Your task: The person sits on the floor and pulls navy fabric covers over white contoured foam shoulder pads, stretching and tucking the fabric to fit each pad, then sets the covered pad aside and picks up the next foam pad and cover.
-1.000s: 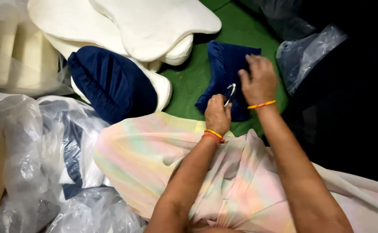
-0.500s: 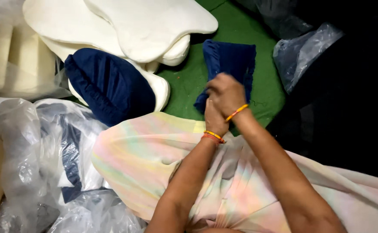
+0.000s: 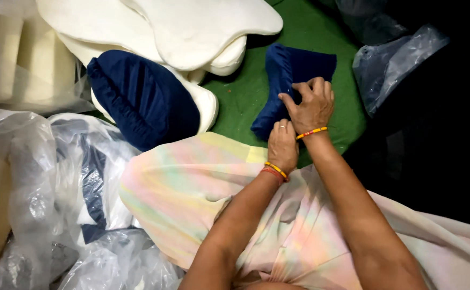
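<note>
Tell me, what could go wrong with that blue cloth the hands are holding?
Both hands, the left hand and the right hand, grip only one end of the blue cloth cover, so it might slip loose. The white foam stack leans close beside it and might get bumped. Loose plastic bags lie nearby and could snag an elbow.

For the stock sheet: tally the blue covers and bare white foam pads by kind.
Dark blue velvet fabric covers: 2 — one under both hands, one fitted on a pad
Bare white contoured foam pads: 2
Total: 4
</note>
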